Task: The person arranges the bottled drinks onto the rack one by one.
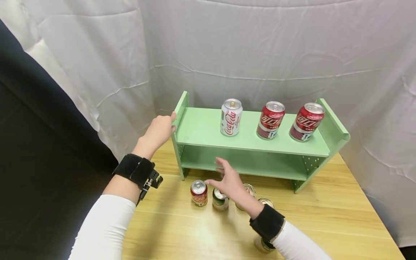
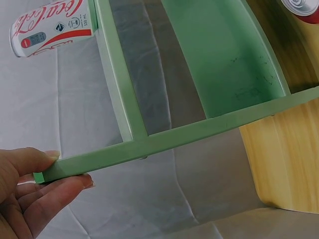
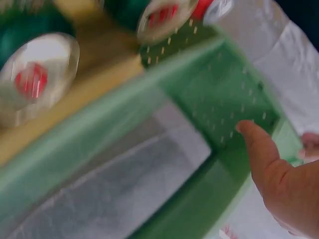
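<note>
Right hand [image 1: 231,180] nearest, fingers spread and holding nothing, hovering over cans on the wooden table [image 1: 328,216], beside a red can [image 1: 199,193] and a green can [image 1: 220,199]; beyond, left hand [image 1: 158,130] pinches the green shelf [image 1: 250,144] at its left end panel; white Coca-Cola can [image 1: 231,117] stands on top

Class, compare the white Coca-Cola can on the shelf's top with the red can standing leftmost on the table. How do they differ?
The white Coca-Cola can has a white body with red script; the leftmost red can on the wooden table is red. The white can stands on the green shelf's top tier, the red one in front of it, near the right hand. Both stand upright, tops unopened.
</note>
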